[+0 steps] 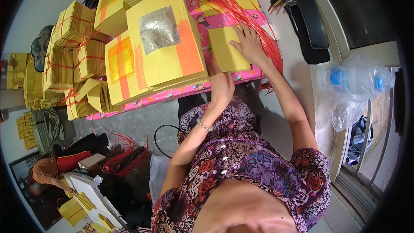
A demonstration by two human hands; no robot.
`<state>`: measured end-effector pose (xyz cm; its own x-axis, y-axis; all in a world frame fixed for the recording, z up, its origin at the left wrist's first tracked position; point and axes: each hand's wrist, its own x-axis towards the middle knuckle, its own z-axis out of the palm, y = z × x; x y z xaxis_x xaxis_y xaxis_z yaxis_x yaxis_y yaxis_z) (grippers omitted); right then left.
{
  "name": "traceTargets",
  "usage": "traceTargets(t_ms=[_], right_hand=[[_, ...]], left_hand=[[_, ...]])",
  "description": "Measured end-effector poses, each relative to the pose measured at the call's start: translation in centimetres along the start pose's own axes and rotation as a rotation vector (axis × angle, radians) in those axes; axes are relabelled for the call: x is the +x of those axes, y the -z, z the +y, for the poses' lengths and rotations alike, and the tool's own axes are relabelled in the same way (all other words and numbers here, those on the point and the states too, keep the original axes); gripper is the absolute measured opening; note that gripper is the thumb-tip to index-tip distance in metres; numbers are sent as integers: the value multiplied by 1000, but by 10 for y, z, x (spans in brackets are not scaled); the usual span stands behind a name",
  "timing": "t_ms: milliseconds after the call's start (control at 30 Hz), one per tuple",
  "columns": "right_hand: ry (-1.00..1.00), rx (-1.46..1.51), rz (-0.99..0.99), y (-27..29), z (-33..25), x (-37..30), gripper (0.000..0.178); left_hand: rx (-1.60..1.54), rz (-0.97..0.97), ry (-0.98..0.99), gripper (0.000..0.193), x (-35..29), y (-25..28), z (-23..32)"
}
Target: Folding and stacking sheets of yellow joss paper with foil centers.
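A small pile of plain yellow paper sheets [228, 48] lies on the pink patterned cloth at the table's near right. Resting on its upper right part is my right hand [250, 45], palm down, with thumb and fingers apart. At the pile's lower left corner is my left hand [221, 87], its fingers pointing up into the narrow gap beside a tall stack of yellow paper [168, 62]. Some of those fingertips are hard to make out against the paper. The tall stack has a silver foil square [159, 29] and orange bands on its top sheet.
Yellow bundles tied with red string [58, 67] crowd the table's left side. Long red strings [246, 13] trail down the right edge of the pink cloth [161, 91]. A wrapped plastic bottle [355, 78] hangs at the right. Another person's arm [56, 182] shows at lower left.
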<state>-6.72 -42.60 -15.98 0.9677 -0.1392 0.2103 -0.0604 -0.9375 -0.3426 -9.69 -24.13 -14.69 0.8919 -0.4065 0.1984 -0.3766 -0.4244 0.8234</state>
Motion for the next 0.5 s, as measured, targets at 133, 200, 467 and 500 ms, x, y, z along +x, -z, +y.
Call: traceTargets(t_ms=[133, 200, 467, 500], right_hand=[[7, 28, 33, -3, 6, -1, 60], [55, 22, 94, -1, 6, 2, 60], [187, 249, 252, 79, -45, 17, 43], [234, 337, 235, 91, -55, 17, 39]], left_hand=[[16, -48, -47, 68, -25, 13, 18], [28, -75, -68, 73, -32, 22, 21], [-66, -128, -87, 35, -37, 88, 66], [-66, -125, -86, 35, -33, 97, 71]])
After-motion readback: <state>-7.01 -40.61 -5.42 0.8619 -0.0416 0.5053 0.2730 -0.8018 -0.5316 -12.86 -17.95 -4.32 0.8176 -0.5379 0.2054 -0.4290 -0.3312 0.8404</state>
